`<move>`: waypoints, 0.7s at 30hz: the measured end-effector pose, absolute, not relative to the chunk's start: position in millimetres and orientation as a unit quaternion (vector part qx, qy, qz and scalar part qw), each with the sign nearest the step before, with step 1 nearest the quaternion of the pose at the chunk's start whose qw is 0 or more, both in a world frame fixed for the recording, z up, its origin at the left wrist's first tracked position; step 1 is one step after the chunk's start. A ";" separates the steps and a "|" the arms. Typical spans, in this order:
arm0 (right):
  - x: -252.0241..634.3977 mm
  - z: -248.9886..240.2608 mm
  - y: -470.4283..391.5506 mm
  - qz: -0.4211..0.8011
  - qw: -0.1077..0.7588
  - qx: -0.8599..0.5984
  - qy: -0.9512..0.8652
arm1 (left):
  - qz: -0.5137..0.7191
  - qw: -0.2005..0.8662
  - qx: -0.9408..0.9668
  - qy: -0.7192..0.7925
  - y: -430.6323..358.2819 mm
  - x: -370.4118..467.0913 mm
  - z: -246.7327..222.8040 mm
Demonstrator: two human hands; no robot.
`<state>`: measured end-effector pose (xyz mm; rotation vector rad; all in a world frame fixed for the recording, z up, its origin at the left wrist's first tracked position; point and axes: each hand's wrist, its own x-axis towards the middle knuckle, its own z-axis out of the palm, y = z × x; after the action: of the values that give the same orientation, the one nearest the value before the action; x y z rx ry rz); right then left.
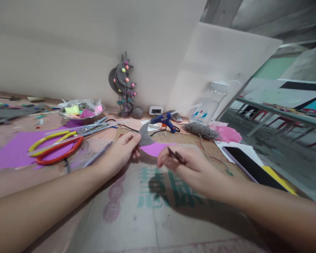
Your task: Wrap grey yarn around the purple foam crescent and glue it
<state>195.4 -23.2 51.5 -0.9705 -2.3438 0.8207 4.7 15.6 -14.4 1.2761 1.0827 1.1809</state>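
Note:
My left hand (127,146) pinches a grey yarn-wrapped crescent (145,136) by its left side, above a cardboard sheet (116,232) with green print. My right hand (185,165) is closed around a small dark object (176,155), too blurred to name, to the right of the crescent. A purple piece (155,149) shows between the hands, behind them. Just beyond the crescent lies a blue glue gun (165,121). Grey yarn (201,130) lies in a loose bundle farther right.
Scissors with red and yellow handles (60,157) lie left, on purple sheet (14,149). A metal bowl (80,119), a hanging moon ornament (123,82), a small white device (156,110) and a bottle (209,103) stand behind. A phone (252,168) lies right.

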 end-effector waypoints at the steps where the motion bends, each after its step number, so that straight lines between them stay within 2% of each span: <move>1: 200.1 49.4 -17.1 0.248 0.267 -0.381 -0.850 | 0.480 0.522 0.541 0.452 14.6 5.0 -14.4; 4: 213.4 32.1 5.1 0.153 0.297 -0.449 -0.829 | 0.461 0.523 0.570 0.434 11.0 5.8 -12.9; 9: 220.8 7.6 15.9 0.088 0.264 -0.453 -0.847 | 0.449 0.497 0.594 0.446 5.0 7.9 -8.6; 18: 226.0 7.7 9.0 0.154 0.242 -0.441 -0.851 | 0.425 0.532 0.613 0.401 4.1 6.7 -11.3; 21: 226.6 7.6 9.9 0.179 0.247 -0.422 -0.854 | 0.422 0.501 0.630 0.417 5.5 4.8 -10.2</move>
<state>226.6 9.9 7.6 -1.1501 -2.3290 0.4894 4.8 5.5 -10.2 1.5238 1.0092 1.0192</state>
